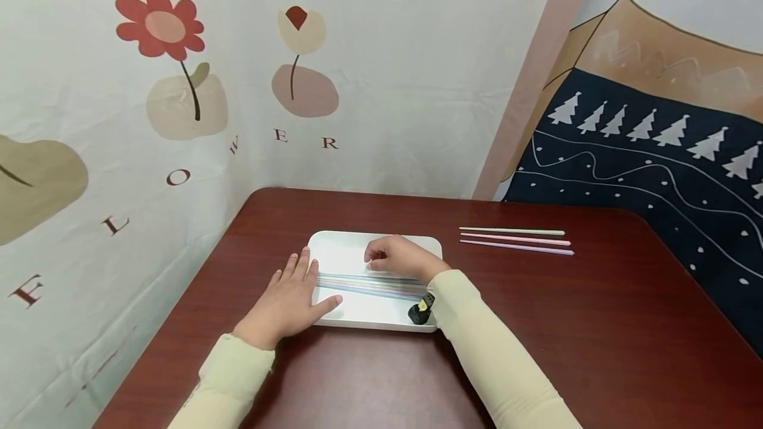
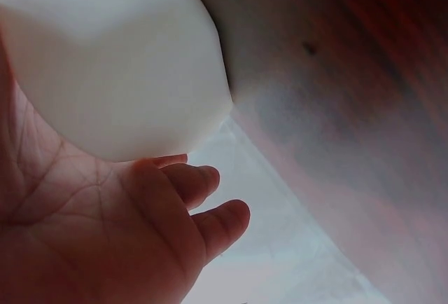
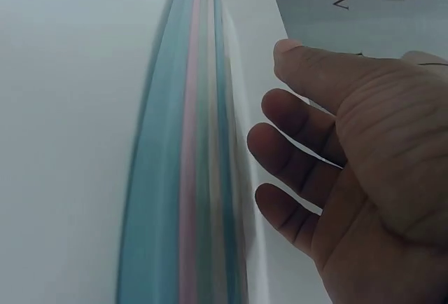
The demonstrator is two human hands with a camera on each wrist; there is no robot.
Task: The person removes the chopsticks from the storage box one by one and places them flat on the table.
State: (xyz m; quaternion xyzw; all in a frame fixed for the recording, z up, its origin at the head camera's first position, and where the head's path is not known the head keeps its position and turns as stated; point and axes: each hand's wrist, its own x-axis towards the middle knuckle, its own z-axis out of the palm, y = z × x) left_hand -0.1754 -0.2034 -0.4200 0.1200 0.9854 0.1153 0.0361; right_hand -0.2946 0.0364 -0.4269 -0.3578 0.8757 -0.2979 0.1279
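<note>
A white rectangular tray (image 1: 340,250) lies on the table, with several pastel chopsticks (image 1: 357,285) side by side along its length. Up close in the right wrist view, a wide blue chopstick (image 3: 154,220) lies at one side of this row. My left hand (image 1: 286,300) is spread over the tray's left end, fingers straight and thumb over the near corner. Its palm is against the tray edge in the left wrist view. Just beyond the row, my right hand (image 1: 405,257) hovers over the tray with fingers loosely bent and nothing between them.
Three more chopsticks, green (image 1: 512,231), pink (image 1: 515,239) and purple (image 1: 518,247), lie apart on the brown table (image 1: 536,323) right of the tray. A black wrist camera (image 1: 420,311) sits at the right cuff. Printed curtains (image 1: 405,85) hang behind the table.
</note>
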